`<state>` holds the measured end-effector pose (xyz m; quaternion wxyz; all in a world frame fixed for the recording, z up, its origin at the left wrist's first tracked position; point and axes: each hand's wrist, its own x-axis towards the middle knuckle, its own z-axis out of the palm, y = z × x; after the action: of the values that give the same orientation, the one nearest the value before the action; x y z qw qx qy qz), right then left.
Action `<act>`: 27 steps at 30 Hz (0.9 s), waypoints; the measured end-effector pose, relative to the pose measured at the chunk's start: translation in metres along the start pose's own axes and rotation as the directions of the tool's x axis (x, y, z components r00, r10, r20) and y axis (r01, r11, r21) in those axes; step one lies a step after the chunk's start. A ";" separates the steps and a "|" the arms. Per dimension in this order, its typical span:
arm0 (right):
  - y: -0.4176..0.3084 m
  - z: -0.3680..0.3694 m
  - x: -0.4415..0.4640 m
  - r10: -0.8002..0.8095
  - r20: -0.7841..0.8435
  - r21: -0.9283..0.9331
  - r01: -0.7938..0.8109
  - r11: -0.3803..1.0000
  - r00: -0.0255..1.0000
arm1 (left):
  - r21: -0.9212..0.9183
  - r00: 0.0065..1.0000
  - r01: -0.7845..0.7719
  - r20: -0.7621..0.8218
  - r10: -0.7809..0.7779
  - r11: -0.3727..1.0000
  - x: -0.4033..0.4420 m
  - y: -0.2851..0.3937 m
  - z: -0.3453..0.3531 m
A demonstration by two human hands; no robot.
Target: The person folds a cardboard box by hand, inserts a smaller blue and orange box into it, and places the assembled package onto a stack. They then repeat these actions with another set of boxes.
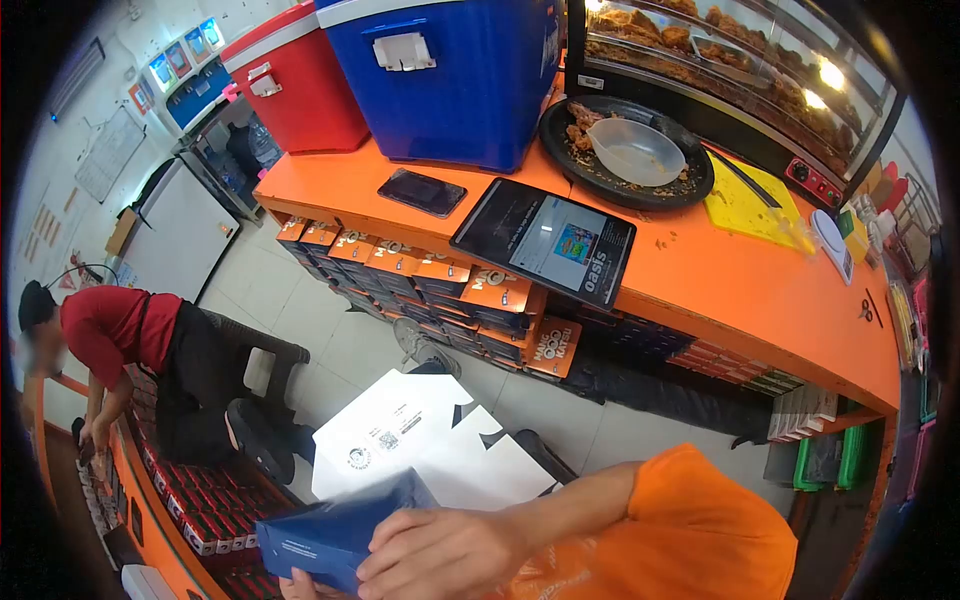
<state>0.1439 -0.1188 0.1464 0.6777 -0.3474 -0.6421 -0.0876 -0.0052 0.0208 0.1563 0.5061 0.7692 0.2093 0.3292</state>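
A dark blue folded paper box is held low in front of me, at the bottom of the view. My right hand lies over its right side with the fingers curled on it. Only the fingertips of my left hand show, gripping the box's lower edge. Behind the box a flat white die-cut carton sheet with a printed logo and slots rests by my legs; the box covers its lower edge.
An orange counter carries a tablet, a phone, a black tray and two coolers. Stacked cartons fill the shelf below. At left, a co-worker in red bends over a shelf.
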 end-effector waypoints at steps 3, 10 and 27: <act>-0.008 0.003 0.004 0.099 0.018 0.058 -0.100 0.993 0.995 | -0.047 0.995 0.059 -0.074 -0.063 0.997 -0.006 0.002 0.009; -0.009 0.006 0.015 0.124 -0.007 -0.464 -0.113 0.879 0.992 | -0.202 0.941 0.175 -0.252 -0.224 0.964 -0.025 0.021 0.038; 0.047 -0.023 -0.066 0.758 -0.101 0.269 -0.715 0.645 0.645 | -0.136 0.929 0.369 0.068 -0.363 0.919 -0.007 -0.053 0.045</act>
<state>0.1779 -0.1189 0.0697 0.7480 -0.4969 -0.3761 0.2283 0.0223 0.0086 0.0937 0.6181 0.6838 0.3140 0.2275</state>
